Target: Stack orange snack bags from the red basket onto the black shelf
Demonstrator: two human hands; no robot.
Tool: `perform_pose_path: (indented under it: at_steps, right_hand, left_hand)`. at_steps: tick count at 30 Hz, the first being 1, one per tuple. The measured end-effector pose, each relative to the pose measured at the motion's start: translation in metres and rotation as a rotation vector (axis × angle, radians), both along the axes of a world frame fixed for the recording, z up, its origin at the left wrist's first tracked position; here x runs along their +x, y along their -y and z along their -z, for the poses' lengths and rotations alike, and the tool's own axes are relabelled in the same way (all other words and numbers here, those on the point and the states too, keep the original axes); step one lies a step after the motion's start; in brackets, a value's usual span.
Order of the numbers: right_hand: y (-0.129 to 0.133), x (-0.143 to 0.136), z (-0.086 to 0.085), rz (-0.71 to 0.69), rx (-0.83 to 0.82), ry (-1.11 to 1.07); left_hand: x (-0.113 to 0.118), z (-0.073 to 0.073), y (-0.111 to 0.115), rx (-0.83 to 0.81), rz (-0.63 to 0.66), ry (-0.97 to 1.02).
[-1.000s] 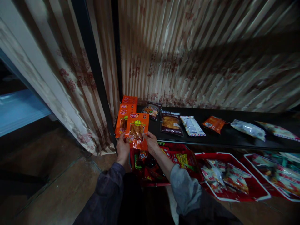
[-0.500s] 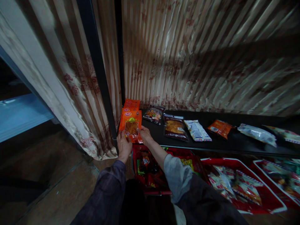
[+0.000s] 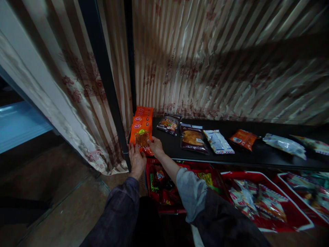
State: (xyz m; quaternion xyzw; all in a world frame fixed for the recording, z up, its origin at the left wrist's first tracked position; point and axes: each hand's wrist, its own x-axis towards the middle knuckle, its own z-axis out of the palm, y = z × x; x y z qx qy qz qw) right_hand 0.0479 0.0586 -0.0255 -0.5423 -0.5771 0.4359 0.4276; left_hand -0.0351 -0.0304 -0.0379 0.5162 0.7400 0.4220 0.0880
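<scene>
Several orange snack packets (image 3: 142, 131) overlap in a row at the left end of the black shelf (image 3: 169, 151). My left hand (image 3: 136, 160) touches the front packet's lower left edge, its fingers extended along it. On the right edge of that same packet is my right hand (image 3: 156, 146), thumb and fingers close together at the packet's side. The front packet lies face up, with a window showing brown sticks. Just right of the row lies a dark packet (image 3: 169, 123), and beside it a brown packet (image 3: 192, 138).
Farther right on the shelf are a white packet (image 3: 218, 142), an orange packet (image 3: 243, 139) and a silvery packet (image 3: 284, 144). Red baskets (image 3: 300, 219) of snacks stand below the front edge. A black post (image 3: 106, 77) rises close left of my hands, before a striped curtain (image 3: 180, 61).
The front orange packet has moved back and down onto the row, more in line with the packets behind. Both hands have shifted slightly with it, and the view has moved a little.
</scene>
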Motion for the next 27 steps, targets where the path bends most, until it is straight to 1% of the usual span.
perform_pose_path:
  at_steps: [5, 8, 13, 17, 24, 27]
  right_hand:
    - [0.008, -0.005, -0.006, 0.051, 0.076, 0.447]
    - [0.012, -0.008, -0.007, 0.075, 0.09, 0.558]
    - [0.015, -0.008, -0.005, 0.122, 0.101, 0.622]
    - [0.014, -0.008, -0.002, 0.17, 0.13, 0.605]
    - [0.011, -0.008, 0.001, 0.157, 0.1, 0.55]
    - [0.01, -0.008, 0.0, 0.17, 0.079, 0.557]
  left_hand:
    - [0.002, -0.001, -0.002, -0.012, 0.025, -0.096]
    - [0.002, -0.002, -0.004, -0.041, 0.039, -0.159]
    - [-0.003, -0.001, -0.009, -0.046, 0.041, -0.219]
    - [-0.007, 0.0, -0.013, -0.035, 0.054, -0.221]
    - [-0.009, -0.006, -0.017, -0.07, 0.062, -0.26]
    - [-0.01, -0.005, -0.019, -0.078, 0.077, -0.299]
